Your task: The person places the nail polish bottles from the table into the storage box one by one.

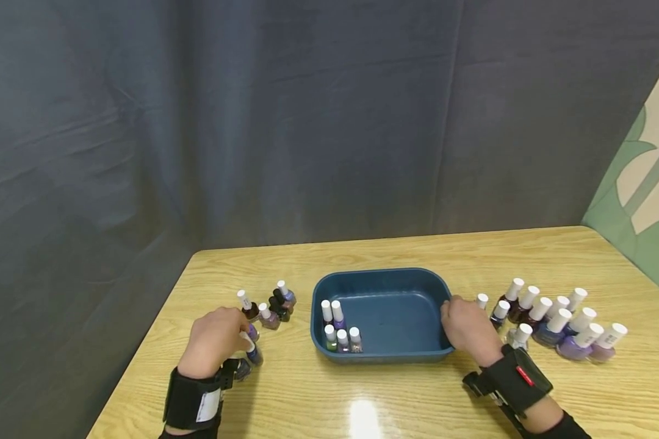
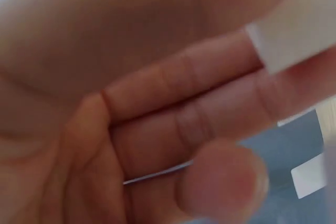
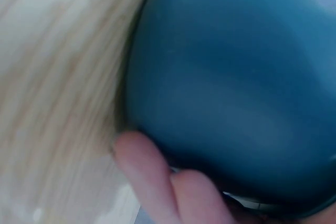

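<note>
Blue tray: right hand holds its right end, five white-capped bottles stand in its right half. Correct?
Not quite: the five white-capped bottles stand in the left half of the blue tray, as the head view shows. The right hand does hold its right end.

A pale wood-grain worktop (image 1: 285,396) reflects a bright patch of light (image 1: 365,421). Dark blue-grey cloth (image 1: 318,122) hangs behind and left. At right, a green-and-cream leaf-patterned surface (image 1: 650,256).
</note>
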Demonstrator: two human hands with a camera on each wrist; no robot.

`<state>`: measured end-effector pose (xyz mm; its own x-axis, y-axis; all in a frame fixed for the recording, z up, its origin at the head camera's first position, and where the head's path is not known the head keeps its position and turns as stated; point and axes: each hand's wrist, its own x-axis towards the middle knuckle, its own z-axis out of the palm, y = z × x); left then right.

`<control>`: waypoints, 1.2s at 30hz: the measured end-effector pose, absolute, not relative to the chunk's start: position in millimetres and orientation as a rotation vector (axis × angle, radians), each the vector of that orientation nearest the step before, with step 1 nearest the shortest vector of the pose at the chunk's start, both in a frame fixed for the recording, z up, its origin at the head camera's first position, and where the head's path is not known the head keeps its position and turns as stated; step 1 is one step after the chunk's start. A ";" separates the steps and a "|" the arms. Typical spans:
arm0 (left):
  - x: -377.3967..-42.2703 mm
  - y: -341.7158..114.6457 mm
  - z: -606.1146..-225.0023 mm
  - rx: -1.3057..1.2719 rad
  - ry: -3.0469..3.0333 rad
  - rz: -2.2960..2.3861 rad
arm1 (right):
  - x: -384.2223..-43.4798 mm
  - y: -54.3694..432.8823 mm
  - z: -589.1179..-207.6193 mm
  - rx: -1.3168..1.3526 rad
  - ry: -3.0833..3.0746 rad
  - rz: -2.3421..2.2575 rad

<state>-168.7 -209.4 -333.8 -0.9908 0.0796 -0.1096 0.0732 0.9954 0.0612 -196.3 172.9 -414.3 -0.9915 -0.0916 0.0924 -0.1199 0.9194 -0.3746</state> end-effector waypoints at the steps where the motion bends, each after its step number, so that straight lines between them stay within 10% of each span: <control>1: -169.3 -209.3 -334.9 0.119 3.020 0.087 | -196.0 172.7 -414.3 0.170 -3.003 0.589; 36: -146.3 -180.9 -306.6 0.221 3.339 0.140 | -196.4 172.9 -415.7 0.164 -2.982 0.614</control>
